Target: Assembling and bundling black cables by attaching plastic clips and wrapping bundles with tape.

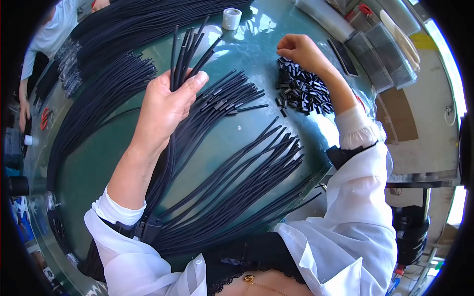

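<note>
Gripping a bunch of black cords [185,52] just below their tips, the left hand [165,101] is closed firmly around them, thumb laid across, with the ends fanning out above the fist toward the bench's far side and the lengths running back under the wrist toward the near edge. The right hand [298,49] is over the far side of a heap of short black sleeves [303,89] on the right part of the bench [98,163], fingers curled toward the thumb; whether they meet, or have a sleeve between them, I cannot tell. Bare green top lies between the two hands, an open lane from the heap to the held tips. Beside the left fist, a second bundle [232,96] points its ends at the heap, several of them carrying sleeves. A wedge of open surface parts it from a third bundle [237,182], which spreads from the near edge toward the right; a few loose cords there reach close to the near right edge. Toward the far side stands a white tape roll [231,20]. Along the right edge, a dark flat device [343,57] and clear plastic boxes [390,59] narrow the room beside the right forearm. A large bundle [111,84] curves down the left side, with red-handled scissors [45,118] near the left edge and a co-worker [57,27] at the far left corner.
</note>
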Motion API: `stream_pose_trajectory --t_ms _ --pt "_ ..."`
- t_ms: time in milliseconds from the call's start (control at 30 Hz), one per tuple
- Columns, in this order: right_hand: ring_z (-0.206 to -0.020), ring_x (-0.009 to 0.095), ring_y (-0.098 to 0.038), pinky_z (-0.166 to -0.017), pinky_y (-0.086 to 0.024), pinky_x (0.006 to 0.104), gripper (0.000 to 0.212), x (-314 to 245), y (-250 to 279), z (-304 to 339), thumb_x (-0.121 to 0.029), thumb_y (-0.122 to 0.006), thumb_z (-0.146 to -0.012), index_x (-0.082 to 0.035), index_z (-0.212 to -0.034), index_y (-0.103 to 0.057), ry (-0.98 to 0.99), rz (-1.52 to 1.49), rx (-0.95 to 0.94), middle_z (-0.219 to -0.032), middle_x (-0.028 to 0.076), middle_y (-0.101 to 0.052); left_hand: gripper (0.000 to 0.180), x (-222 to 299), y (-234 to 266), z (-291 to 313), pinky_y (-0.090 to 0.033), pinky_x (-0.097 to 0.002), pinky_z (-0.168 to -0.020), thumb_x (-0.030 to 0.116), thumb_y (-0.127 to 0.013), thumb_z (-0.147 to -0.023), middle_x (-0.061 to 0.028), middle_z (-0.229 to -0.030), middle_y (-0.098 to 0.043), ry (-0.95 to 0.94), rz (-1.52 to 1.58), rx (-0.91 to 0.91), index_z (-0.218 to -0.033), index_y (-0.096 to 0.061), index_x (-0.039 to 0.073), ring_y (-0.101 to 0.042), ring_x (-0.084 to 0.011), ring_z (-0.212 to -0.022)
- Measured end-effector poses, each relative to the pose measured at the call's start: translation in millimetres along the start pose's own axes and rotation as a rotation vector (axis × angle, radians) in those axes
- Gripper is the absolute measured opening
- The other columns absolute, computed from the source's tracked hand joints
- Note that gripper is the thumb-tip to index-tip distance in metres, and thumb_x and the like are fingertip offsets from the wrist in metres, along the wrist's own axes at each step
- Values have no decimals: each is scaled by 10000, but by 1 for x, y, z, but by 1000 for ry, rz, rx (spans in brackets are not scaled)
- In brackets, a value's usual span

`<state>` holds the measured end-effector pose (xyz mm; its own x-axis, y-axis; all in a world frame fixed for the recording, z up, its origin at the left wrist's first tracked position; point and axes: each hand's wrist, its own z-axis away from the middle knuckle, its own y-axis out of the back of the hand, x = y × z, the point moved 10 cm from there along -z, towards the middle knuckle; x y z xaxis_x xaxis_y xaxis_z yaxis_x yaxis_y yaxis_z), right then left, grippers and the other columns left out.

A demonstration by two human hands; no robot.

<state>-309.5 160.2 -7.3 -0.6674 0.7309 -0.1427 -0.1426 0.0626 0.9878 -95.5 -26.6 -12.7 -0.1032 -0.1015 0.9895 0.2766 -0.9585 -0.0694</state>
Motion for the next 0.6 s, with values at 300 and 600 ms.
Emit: stream_pose_trajectory --t_ms 300,600 --pt "-751 119 -628 -750 -527 253 209 -86 11 39 -164 -547 -924 -28 -1080 -583 180 -1505 -49 -924 70 -635 161 16 -4 7 -252 -161 -430 210 -649 -860 76 -604 -442 -129 123 7 -866 -585 63 -337 14 -491" --pt "-717 109 -626 -719 -527 248 199 -114 23 56 -143 -551 -920 -24 -1073 -596 326 -1210 35 -896 68 -642 137 14 -3 7 -280 -167 -459 181 -662 -846 80 -649 -484 -113 65 6 -839 -607 55 -360 10 -515"
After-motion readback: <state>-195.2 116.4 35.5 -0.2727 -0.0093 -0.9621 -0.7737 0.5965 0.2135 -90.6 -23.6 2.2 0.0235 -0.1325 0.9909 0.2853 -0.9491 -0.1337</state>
